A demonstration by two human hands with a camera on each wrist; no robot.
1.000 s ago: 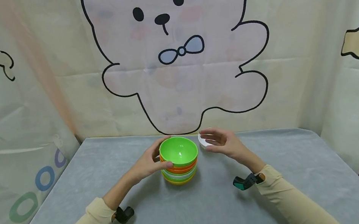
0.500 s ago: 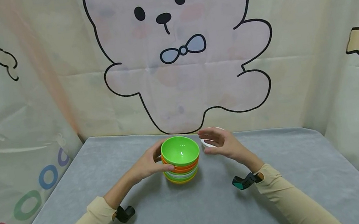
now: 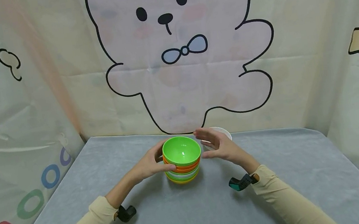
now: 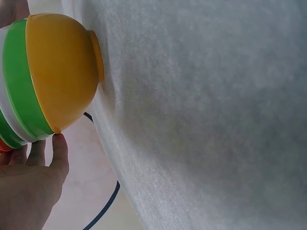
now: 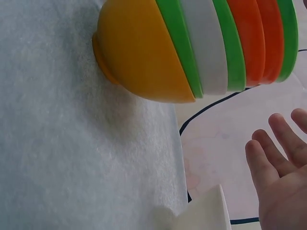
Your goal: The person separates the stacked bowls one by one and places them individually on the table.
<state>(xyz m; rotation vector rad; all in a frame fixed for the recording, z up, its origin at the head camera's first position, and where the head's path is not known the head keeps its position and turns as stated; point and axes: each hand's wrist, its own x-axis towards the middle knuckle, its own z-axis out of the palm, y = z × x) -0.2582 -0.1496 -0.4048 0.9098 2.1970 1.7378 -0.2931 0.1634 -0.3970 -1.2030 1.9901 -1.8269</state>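
Note:
A stack of several small bowls (image 3: 181, 152) stands upright on the cloth, a green one on top and a yellow bowl (image 4: 62, 67) at the bottom. Green, white and orange bowls (image 5: 247, 40) lie between them. My left hand (image 3: 150, 164) grips the stack from the left, thumb on the near side and fingers round the back. To the right of it, my right hand (image 3: 221, 150) is held with fingers spread and relaxed, a small gap from the bowls. Partly hidden behind that hand is a separate white bowl (image 3: 224, 131).
Grey-blue cloth (image 3: 187, 218) covers the table. Just past its far edge hangs a pale backdrop (image 3: 303, 83) with a cartoon bear, and printed curtains close off both sides. Each wrist wears a small black camera strap.
My right hand has drifted left toward the stack, uncovering the right side of the white bowl behind it. The left hand keeps its grip; the head view has shifted slightly.

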